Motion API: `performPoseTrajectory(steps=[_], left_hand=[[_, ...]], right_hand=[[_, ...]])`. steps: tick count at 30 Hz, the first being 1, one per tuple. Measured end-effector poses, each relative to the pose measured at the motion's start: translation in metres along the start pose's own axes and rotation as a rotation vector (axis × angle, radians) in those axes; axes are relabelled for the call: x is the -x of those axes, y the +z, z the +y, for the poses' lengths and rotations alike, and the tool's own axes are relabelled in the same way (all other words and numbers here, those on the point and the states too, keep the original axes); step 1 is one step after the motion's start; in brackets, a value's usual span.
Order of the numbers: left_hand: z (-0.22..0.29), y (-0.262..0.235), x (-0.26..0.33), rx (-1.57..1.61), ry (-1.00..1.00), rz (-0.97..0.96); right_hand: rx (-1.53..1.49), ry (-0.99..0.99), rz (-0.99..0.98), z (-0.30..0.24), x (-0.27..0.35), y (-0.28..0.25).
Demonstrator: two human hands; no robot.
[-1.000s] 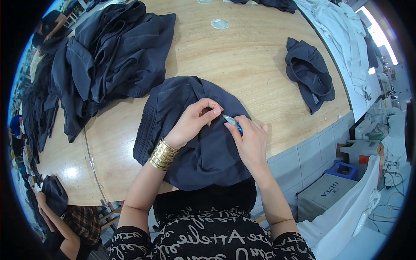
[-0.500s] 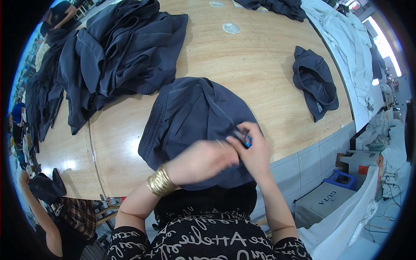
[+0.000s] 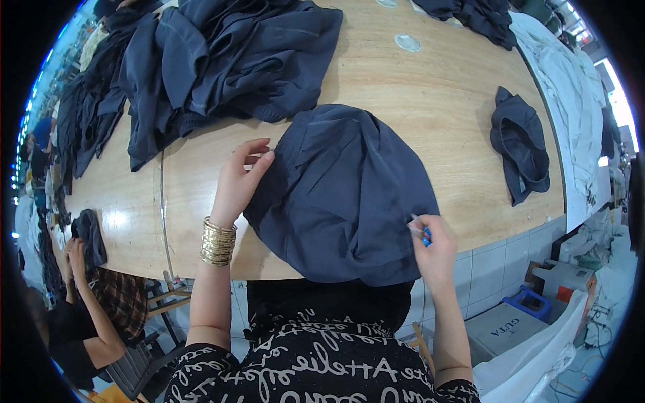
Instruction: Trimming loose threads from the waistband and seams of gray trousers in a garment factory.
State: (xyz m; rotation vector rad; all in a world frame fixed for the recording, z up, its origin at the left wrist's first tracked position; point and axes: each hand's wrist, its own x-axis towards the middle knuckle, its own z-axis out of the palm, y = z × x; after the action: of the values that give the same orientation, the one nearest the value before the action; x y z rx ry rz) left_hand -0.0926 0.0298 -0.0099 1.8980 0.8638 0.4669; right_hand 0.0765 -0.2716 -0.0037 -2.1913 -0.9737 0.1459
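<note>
- Fingers [image 3: 259, 153] of our left hand [image 3: 238, 181] are loosely spread and slightly curled, with the tips touching the left edge of the dark navy garment [image 3: 342, 195]; they rest on the cloth rather than clamp it.
- Our right hand [image 3: 433, 248] is closed, thumb and forefinger pinching a small blue-handled tool [image 3: 424, 235] at the garment's lower right edge; its metal tip pokes out just above the knuckles, against the cloth.
- We see the navy garment lying rumpled on the wooden table [image 3: 430, 114], between our two hands, with its lower part hanging over the near table edge toward our body.
- We wear a stack of gold bangles [image 3: 218, 242] on the left wrist, just over the table's edge.
- Beyond the garment, at the far left of the table, lies a large heap of dark garments [image 3: 222, 60], near our piece but not touching it as far as we can tell.
- To the right, well apart from our hands, sits a small folded dark piece [image 3: 519, 144] on bare wood.
- Farther right, white fabric [image 3: 571, 87] is draped along the table's end.
- At the lower left, another person [image 3: 87, 302] in a black top sits beside the table, hands raised to a small dark piece [image 3: 89, 232] at the table's edge.
- Below the table on the right stands a grey box [image 3: 500, 329] on the floor.
</note>
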Motion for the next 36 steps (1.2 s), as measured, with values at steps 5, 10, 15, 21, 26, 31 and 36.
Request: performPoseTrajectory(steps=[5,10,15,21,26,31,36], left_hand=[[0.002,0.000,0.000,0.014,-0.082,-0.087],[0.016,0.008,0.002,0.048,-0.007,0.042],[0.029,0.007,0.021,-0.255,0.447,-0.121],[0.017,0.029,0.028,-0.394,0.581,-0.167],[0.008,0.027,0.024,-0.305,0.514,-0.161],[0.006,0.024,0.022,-0.262,0.528,-0.163],[0.007,0.023,0.021,-0.245,0.504,-0.173]], right_hand=[[-0.108,0.029,-0.146,-0.018,0.002,-0.006],[0.009,-0.130,-0.241,-0.016,0.019,0.015],[-0.062,-0.013,-0.249,-0.023,0.006,-0.001],[-0.093,-0.104,-0.250,-0.045,-0.011,0.008],[0.041,-0.220,-0.292,-0.060,-0.027,0.029],[0.207,-0.373,-0.245,-0.071,-0.046,0.046],[0.313,-0.463,-0.234,-0.073,-0.058,0.062]])
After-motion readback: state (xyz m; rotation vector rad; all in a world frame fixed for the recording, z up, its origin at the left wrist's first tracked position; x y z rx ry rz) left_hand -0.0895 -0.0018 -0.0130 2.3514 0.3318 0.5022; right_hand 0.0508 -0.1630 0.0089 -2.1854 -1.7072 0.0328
